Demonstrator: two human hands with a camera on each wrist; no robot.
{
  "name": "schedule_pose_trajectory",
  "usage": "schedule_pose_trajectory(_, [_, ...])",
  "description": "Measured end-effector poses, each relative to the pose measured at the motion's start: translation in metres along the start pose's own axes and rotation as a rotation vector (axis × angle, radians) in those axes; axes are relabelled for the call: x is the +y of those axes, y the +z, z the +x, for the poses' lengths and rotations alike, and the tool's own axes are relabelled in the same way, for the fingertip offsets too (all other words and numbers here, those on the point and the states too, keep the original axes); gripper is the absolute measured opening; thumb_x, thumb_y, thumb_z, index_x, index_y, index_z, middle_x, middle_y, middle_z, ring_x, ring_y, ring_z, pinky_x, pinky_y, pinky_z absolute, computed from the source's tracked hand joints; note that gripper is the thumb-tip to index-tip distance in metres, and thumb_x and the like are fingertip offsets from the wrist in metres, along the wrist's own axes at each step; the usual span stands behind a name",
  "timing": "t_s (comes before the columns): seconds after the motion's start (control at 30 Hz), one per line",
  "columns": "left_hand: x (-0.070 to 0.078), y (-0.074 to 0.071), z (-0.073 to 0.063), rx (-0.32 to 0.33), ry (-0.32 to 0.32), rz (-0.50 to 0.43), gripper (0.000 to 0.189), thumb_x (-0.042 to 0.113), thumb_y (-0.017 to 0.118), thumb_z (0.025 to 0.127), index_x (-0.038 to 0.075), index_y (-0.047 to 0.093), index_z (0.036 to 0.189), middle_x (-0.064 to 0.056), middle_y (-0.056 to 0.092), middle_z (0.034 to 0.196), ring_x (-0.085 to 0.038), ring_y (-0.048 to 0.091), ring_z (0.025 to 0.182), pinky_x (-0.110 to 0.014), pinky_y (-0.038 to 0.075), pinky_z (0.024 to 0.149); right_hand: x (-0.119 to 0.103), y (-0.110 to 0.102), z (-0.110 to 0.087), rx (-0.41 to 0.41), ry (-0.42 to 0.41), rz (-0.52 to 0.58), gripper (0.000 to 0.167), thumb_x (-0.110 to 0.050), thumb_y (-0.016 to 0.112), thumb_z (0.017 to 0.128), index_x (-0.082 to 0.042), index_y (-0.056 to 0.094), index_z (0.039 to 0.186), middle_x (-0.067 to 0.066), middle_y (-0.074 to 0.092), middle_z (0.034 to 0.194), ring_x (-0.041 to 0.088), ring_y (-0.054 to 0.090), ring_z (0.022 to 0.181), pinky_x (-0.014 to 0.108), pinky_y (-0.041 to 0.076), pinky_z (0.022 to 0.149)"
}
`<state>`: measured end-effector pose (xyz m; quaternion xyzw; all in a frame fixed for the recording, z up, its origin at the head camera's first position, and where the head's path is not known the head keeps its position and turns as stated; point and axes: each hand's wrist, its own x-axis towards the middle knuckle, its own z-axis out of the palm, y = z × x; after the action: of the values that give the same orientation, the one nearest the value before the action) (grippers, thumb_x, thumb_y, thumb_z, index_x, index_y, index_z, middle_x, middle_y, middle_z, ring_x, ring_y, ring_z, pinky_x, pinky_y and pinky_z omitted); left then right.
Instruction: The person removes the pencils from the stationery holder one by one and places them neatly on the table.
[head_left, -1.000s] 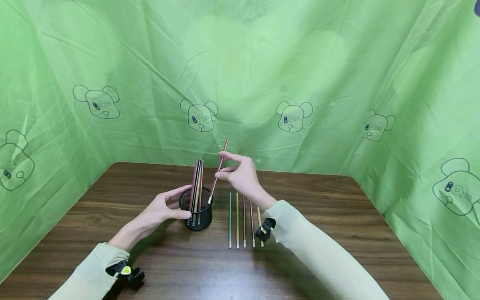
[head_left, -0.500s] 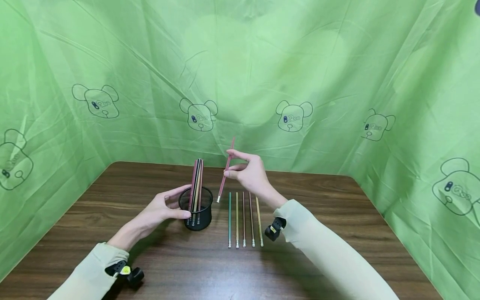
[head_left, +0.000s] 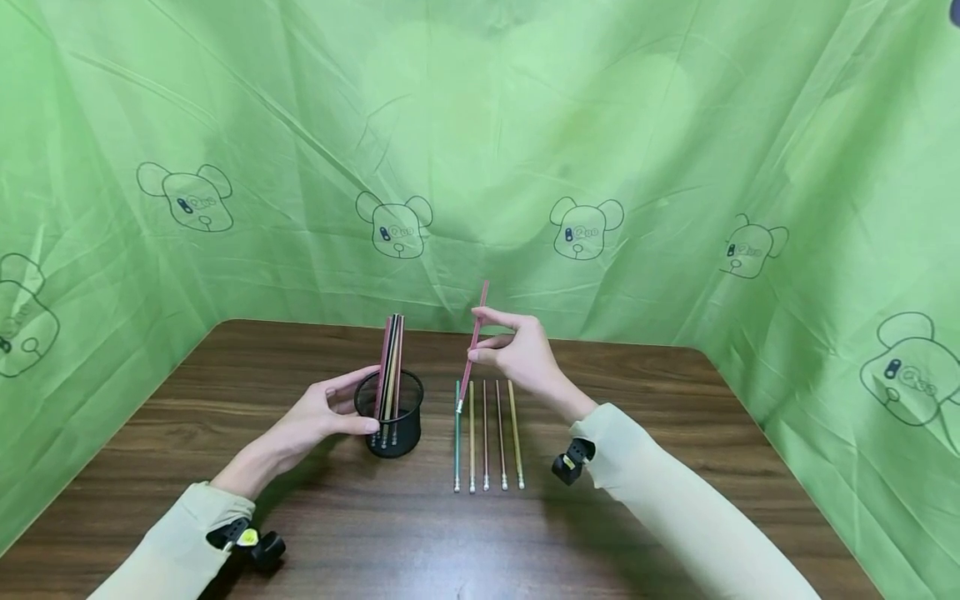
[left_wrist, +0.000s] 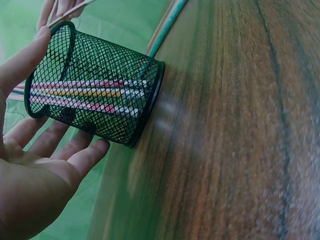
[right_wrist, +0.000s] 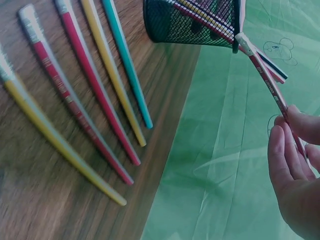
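Behind mesh (left_wrist: 100, 65), pencils (head_left: 390, 367) partly visible.

A round black mesh pencil cup (head_left: 397, 440) stands upright on the tabletop, steadied at its 9 o'clock side by the left hand's grip (head_left: 318, 412). Inside, a bundle of pencils (head_left: 392, 358), pink, black and yellow among them, stands eraser-down, tops well above the rim. At the cup's 2 o'clock, a pink-red pencil (right_wrist: 268, 82) is pinched in the right hand's grip (head_left: 525, 350), raised, top toward 1 o'clock, white eraser end low toward 7. At 3 o'clock lie five spaced pencils, erasers toward 6: teal pencil (right_wrist: 129, 67), yellow pencil (right_wrist: 111, 70), red pencil (right_wrist: 96, 84), lettered dark-red pencil (right_wrist: 69, 96), second yellow pencil (right_wrist: 55, 139), angled toward 11.
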<state>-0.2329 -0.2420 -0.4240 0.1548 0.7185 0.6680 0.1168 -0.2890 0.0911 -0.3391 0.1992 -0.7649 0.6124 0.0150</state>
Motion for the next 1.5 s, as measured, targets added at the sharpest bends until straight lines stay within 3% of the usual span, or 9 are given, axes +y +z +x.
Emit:
schedule_pose_trajectory(0.13, [0.001, 0.000, -0.001, 0.002, -0.012, 0.003, 0.085, 0.007, 0.083, 0.090, 0.014, 0.041, 0.163, -0.017, 0.048, 0.159, -0.034, 0.052, 0.139, -0.027, 0.043, 0.106, 0.004, -0.006, -0.005, -0.024, 0.015, -0.010, 0.066, 0.010, 0.083, 0.083, -0.014, 0.068, 0.143, 0.007, 0.068, 0.134, 0.025, 0.078, 0.093, 0.036, 0.062, 0.079])
schedule_pose_trajectory(0.43, [-0.001, 0.000, 0.000, -0.002, 0.000, -0.006, 0.086, 0.007, 0.084, 0.089, 0.014, 0.041, 0.163, -0.016, 0.045, 0.161, -0.034, 0.052, 0.139, -0.028, 0.045, 0.105, 0.016, -0.018, -0.015, -0.023, 0.040, -0.101, 0.067, 0.007, 0.084, 0.083, -0.013, 0.066, 0.145, 0.009, 0.068, 0.138, 0.026, 0.078, 0.090, 0.031, 0.060, 0.071])
schedule_pose_trajectory(0.9, [-0.001, 0.000, 0.000, -0.003, 0.002, -0.004, 0.086, 0.007, 0.084, 0.089, 0.012, 0.042, 0.163, -0.018, 0.044, 0.162, -0.035, 0.051, 0.140, -0.028, 0.045, 0.105, 0.037, -0.036, -0.033, -0.085, 0.108, -0.162, 0.068, 0.009, 0.084, 0.082, -0.009, 0.065, 0.145, 0.011, 0.065, 0.142, 0.025, 0.078, 0.090, 0.038, 0.060, 0.087])
schedule_pose_trajectory(1.07, [-0.001, 0.000, 0.000, -0.002, 0.001, -0.002, 0.086, 0.006, 0.084, 0.089, 0.013, 0.042, 0.163, -0.018, 0.044, 0.162, -0.035, 0.052, 0.139, -0.027, 0.045, 0.104, 0.044, -0.044, -0.040, -0.127, 0.163, -0.170, 0.069, 0.012, 0.082, 0.083, -0.006, 0.062, 0.147, 0.015, 0.072, 0.129, 0.026, 0.078, 0.090, 0.042, 0.058, 0.093])
schedule_pose_trajectory(1.17, [-0.001, 0.000, 0.001, -0.001, 0.000, 0.000, 0.086, 0.007, 0.084, 0.089, 0.013, 0.042, 0.163, -0.019, 0.044, 0.161, -0.035, 0.052, 0.139, -0.026, 0.045, 0.104, 0.049, -0.049, -0.045, -0.138, 0.188, -0.179, 0.068, 0.014, 0.081, 0.082, -0.004, 0.062, 0.146, 0.017, 0.073, 0.125, 0.026, 0.078, 0.089, 0.040, 0.059, 0.090])
schedule_pose_trajectory(1.33, [0.000, 0.000, 0.000, 0.001, -0.007, 0.005, 0.086, 0.008, 0.084, 0.089, 0.014, 0.041, 0.163, -0.016, 0.044, 0.162, -0.035, 0.050, 0.140, -0.026, 0.044, 0.104, 0.059, -0.055, -0.052, -0.155, 0.211, -0.196, 0.068, 0.015, 0.081, 0.080, -0.003, 0.065, 0.143, 0.019, 0.066, 0.139, 0.023, 0.078, 0.082, 0.032, 0.059, 0.081])
schedule_pose_trajectory(1.5, [0.001, 0.000, -0.001, -0.001, -0.006, 0.005, 0.087, 0.008, 0.084, 0.089, 0.014, 0.041, 0.163, -0.016, 0.044, 0.162, -0.035, 0.050, 0.140, -0.025, 0.044, 0.104, 0.067, -0.060, -0.058, -0.176, 0.238, -0.234, 0.069, 0.014, 0.082, 0.078, -0.001, 0.064, 0.143, 0.026, 0.063, 0.139, 0.017, 0.074, 0.068, 0.026, 0.056, 0.064])
